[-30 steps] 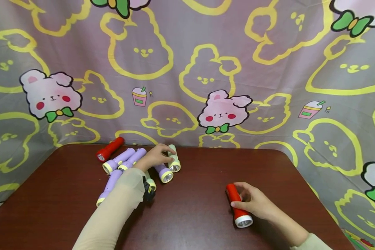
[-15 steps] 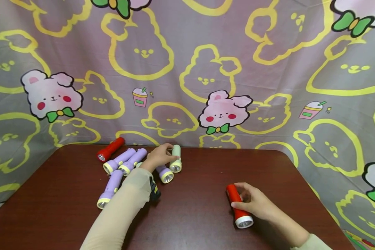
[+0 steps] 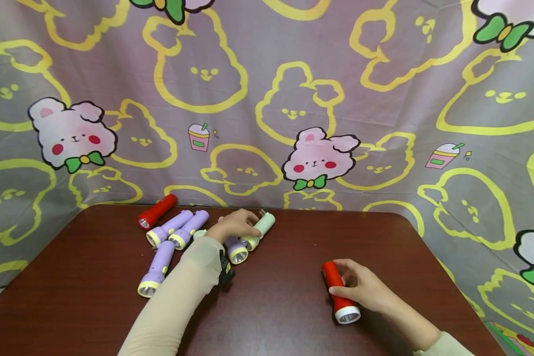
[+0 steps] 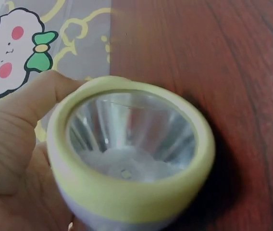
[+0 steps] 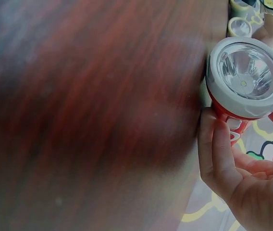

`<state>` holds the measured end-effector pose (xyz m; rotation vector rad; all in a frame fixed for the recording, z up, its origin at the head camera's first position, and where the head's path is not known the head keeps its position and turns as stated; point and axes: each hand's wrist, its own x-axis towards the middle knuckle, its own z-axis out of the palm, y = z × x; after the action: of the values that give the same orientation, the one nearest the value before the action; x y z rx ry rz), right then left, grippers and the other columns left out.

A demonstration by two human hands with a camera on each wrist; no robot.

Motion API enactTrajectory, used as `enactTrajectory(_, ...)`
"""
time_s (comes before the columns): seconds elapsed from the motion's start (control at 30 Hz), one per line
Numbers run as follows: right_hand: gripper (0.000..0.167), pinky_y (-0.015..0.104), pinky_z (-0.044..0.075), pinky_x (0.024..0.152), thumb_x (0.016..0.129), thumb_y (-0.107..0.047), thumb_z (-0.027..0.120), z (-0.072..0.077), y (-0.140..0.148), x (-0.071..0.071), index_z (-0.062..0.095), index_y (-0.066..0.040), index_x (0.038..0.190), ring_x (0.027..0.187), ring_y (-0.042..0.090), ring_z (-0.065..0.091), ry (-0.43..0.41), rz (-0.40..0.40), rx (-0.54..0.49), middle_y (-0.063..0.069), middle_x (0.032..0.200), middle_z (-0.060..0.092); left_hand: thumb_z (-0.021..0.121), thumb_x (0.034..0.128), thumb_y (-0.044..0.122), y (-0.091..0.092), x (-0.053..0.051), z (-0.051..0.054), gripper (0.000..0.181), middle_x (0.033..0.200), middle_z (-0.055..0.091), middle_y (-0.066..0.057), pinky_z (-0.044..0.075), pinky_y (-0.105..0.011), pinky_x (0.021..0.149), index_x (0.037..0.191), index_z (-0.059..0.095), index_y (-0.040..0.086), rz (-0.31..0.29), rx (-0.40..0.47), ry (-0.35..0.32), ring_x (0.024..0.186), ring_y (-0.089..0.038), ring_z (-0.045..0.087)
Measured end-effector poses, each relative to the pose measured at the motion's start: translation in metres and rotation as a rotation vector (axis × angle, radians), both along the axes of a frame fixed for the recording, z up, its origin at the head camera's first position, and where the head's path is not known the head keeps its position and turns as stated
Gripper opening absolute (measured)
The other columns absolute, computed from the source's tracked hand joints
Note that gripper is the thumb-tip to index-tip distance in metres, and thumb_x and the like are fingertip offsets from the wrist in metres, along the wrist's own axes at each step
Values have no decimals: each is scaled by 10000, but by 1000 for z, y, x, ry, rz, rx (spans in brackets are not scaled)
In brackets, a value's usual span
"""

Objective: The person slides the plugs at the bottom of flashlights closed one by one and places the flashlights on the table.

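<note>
My right hand (image 3: 366, 286) holds a red flashlight (image 3: 335, 283) by its body at the right of the table. In the right wrist view, the white head (image 5: 248, 79) of that flashlight shows with thumb and fingers about the body. My left hand (image 3: 237, 225) is at the back of the table, touching a pale green flashlight (image 3: 265, 223) with its thumb. That flashlight lies slanted, tail to the back right. A purple flashlight (image 3: 238, 253) lies partly under the left hand; its yellow-rimmed head (image 4: 131, 192) fills the left wrist view, hiding the fingertips.
Several more flashlights lie on the left: a red one (image 3: 157, 212) at the back, purple ones (image 3: 190, 230), and a purple one (image 3: 157, 269) nearer the front. A patterned curtain (image 3: 267, 99) hangs behind the brown table (image 3: 271, 316).
The pale green flashlight has turned, its tail swinging right, and two metal prongs now show by its tail. My left hand has shifted slightly right. The right hand and its red flashlight stay put.
</note>
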<state>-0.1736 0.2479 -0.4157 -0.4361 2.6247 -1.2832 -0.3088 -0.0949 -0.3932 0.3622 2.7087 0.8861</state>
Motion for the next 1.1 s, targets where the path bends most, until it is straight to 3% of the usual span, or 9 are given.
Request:
enactTrajectory(0.2, 709, 230, 455, 622, 809, -182, 811, 0, 0, -1, 464, 87, 1366, 676, 115, 548, 0, 2, -5, 57, 807, 604, 753, 817, 400, 4, 1, 0, 452, 1131, 723, 18, 320, -473, 916, 1205, 709, 174, 26, -79, 13, 942, -192, 613)
enactTrajectory(0.4, 712, 232, 461, 623, 810, -183, 810, 0, 0, 0, 461, 82, 1371, 680, 127, 554, -10, 1, -5, 64, 808, 603, 757, 814, 418, 5, 0, -2, 333, 985, 734, 48, 340, -462, 891, 1079, 765, 215, 25, -102, 30, 833, -184, 594)
enactTrajectory(0.6, 718, 232, 460, 626, 811, -186, 810, 0, 0, 0, 457, 78, 1377, 685, 130, 553, -15, -4, -2, 64, 813, 609, 754, 844, 388, 2, 3, -1, 342, 1104, 732, 18, 388, -513, 956, 1128, 750, 198, 22, -68, 33, 900, -188, 620)
enactTrajectory(0.8, 713, 229, 455, 627, 812, -187, 810, 0, 0, -1, 461, 75, 1375, 685, 126, 550, -13, -4, 2, 60, 811, 607, 754, 861, 347, -3, 3, 1, 395, 1191, 713, -75, 512, -415, 930, 1190, 718, 130, 34, 29, 64, 1056, -225, 657)
enactTrajectory(1.1, 713, 226, 450, 639, 814, -191, 807, 0, 0, 1, 461, 78, 1376, 697, 119, 552, -13, -7, 0, 60, 818, 615, 758, 866, 308, -7, 8, 8, 453, 1181, 717, -116, 526, -394, 926, 1241, 685, 64, 30, 93, 108, 1062, -231, 668)
